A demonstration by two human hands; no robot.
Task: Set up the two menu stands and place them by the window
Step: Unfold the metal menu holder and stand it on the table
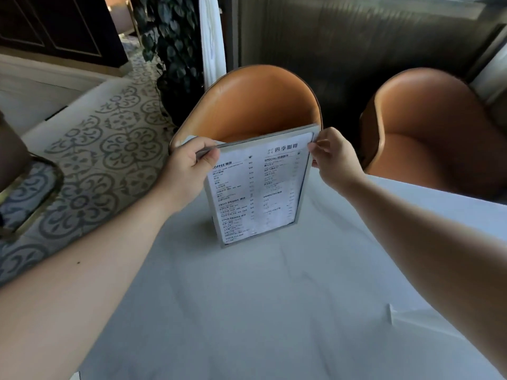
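One menu stand [258, 190], a clear frame with a printed drinks menu inside, stands upright and slightly tilted on the white tablecloth [247, 311] near the table's far edge. My left hand [189, 165] pinches its top left corner. My right hand [333, 157] pinches its top right corner. The stand's base rests on the cloth. A second menu stand is not in view.
Two orange leather chairs [260, 105] [433, 127] stand behind the table's far edge. A dark leafy plant [170, 45] and a white curtain [211, 37] are at the back left. Patterned floor tiles [104, 160] lie to the left.
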